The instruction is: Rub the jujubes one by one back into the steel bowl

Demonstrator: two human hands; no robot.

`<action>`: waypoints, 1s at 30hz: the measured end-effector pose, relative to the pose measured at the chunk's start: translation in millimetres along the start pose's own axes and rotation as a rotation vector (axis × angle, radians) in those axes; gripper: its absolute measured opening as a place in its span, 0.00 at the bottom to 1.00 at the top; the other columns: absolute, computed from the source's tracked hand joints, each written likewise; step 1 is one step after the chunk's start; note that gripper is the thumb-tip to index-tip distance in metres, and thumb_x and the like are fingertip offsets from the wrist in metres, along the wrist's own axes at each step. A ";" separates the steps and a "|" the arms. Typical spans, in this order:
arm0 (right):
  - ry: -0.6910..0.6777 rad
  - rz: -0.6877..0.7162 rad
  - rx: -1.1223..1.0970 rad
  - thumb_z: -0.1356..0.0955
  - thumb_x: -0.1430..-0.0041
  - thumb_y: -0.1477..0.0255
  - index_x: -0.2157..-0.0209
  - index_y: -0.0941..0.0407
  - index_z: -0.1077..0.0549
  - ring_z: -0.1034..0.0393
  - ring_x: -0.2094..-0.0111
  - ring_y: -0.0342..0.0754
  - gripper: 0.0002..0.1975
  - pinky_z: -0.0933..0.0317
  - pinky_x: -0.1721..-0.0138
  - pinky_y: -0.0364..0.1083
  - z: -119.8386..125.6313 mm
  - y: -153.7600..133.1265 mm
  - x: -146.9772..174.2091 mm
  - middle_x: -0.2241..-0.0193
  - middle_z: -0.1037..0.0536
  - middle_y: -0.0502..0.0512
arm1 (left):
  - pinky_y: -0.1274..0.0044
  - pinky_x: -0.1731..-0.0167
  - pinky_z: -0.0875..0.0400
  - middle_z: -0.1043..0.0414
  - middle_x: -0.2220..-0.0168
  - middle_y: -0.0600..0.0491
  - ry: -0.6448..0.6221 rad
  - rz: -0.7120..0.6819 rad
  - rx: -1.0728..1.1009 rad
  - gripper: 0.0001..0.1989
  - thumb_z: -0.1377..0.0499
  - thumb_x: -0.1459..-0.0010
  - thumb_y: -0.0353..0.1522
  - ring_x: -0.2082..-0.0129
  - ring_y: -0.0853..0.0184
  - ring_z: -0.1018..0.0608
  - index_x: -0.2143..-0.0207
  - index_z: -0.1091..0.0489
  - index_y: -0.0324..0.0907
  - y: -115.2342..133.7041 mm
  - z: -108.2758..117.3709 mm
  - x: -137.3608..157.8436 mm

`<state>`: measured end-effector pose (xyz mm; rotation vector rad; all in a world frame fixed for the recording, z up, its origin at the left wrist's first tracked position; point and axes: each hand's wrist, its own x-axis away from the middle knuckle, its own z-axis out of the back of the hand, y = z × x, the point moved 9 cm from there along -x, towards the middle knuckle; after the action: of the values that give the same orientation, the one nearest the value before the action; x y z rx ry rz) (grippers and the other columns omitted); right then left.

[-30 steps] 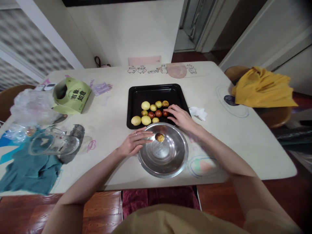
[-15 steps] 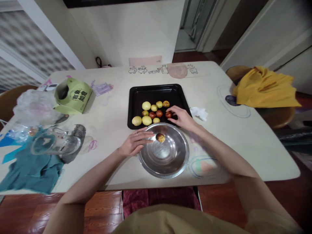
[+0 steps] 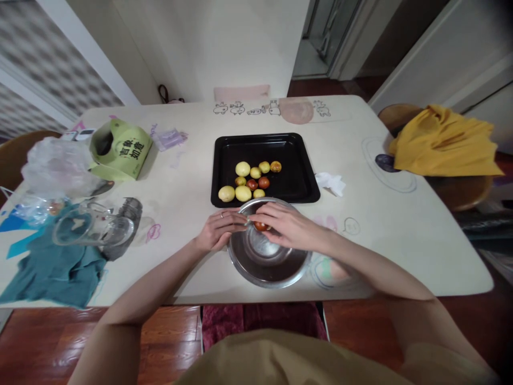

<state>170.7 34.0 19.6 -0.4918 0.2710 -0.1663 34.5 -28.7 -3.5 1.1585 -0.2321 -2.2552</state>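
Observation:
A shiny steel bowl [image 3: 276, 272] stands at the table's near side. My right hand [image 3: 282, 227] reaches over it, fingers curled round a red-brown jujube [image 3: 261, 226] that shows between thumb and fingertips. At the bowl's left rim is my left hand [image 3: 222, 229], its fingers stretched out over the edge and holding nothing. The two hands' fingertips nearly meet and hide part of the bowl's inside. Just beyond lies a black baking tray [image 3: 296, 187] with several fruits: yellow ones [image 3: 242, 193], smaller yellow-green ones [image 3: 264, 167] and two red-brown jujubes [image 3: 263, 182].
Right of the tray is a crumpled white tissue [image 3: 331, 183]. On the left are a green paper box [image 3: 124, 152], a clear plastic bag [image 3: 56, 166], a glass pitcher [image 3: 92, 227] lying sideways and a teal cloth [image 3: 56, 278]. A yellow cloth [image 3: 444, 144] hangs over a chair at right.
My right hand has moved from the tray toward me and left over the bowl, bringing the red-brown jujube along. My left hand stays at the rim. The view has shifted slightly.

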 end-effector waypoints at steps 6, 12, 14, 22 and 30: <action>-0.130 0.041 0.084 0.31 0.33 0.77 0.49 0.57 0.24 0.27 0.49 0.57 0.12 0.33 0.41 0.59 -25.8 -7.0 -1.9 0.53 0.20 0.60 | 0.63 0.44 0.19 0.16 0.58 0.44 0.049 -0.032 -0.011 0.26 0.59 0.22 0.37 0.52 0.60 0.14 0.51 0.21 0.40 0.3 2.2 2.3; -0.206 0.112 0.205 0.30 0.34 0.77 0.47 0.60 0.22 0.27 0.47 0.58 0.15 0.37 0.37 0.61 -43.9 -7.4 -2.1 0.53 0.20 0.61 | 0.62 0.45 0.19 0.15 0.59 0.46 0.041 -0.030 -0.024 0.25 0.58 0.22 0.37 0.53 0.60 0.14 0.52 0.21 0.40 0.2 1.7 1.6; -0.208 0.110 0.225 0.30 0.33 0.76 0.46 0.60 0.22 0.27 0.47 0.58 0.15 0.39 0.36 0.62 -47.1 -7.0 -2.4 0.54 0.20 0.61 | 0.63 0.44 0.19 0.15 0.59 0.45 0.038 -0.029 -0.029 0.25 0.59 0.22 0.36 0.53 0.60 0.14 0.53 0.21 0.40 0.5 1.7 1.2; -0.007 0.086 0.042 0.30 0.27 0.64 0.46 0.55 0.21 0.26 0.48 0.55 0.14 0.36 0.40 0.58 -6.7 12.2 -4.3 0.54 0.18 0.59 | 0.64 0.43 0.21 0.15 0.60 0.45 0.014 0.009 -0.010 0.26 0.59 0.21 0.36 0.53 0.61 0.14 0.53 0.21 0.39 2.2 2.9 -3.1; 0.404 -0.264 0.110 0.36 0.26 0.66 0.31 0.51 0.33 0.32 0.36 0.63 0.25 0.37 0.33 0.68 49.5 129.2 12.3 0.35 0.27 0.64 | 0.64 0.45 0.20 0.15 0.60 0.47 0.011 0.006 -0.003 0.24 0.57 0.22 0.35 0.54 0.61 0.14 0.53 0.21 0.40 1.8 1.9 -4.4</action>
<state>209.0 165.5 -4.0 -0.3797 0.5887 -0.5384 35.7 -27.8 1.4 1.1671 -0.2271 -2.2423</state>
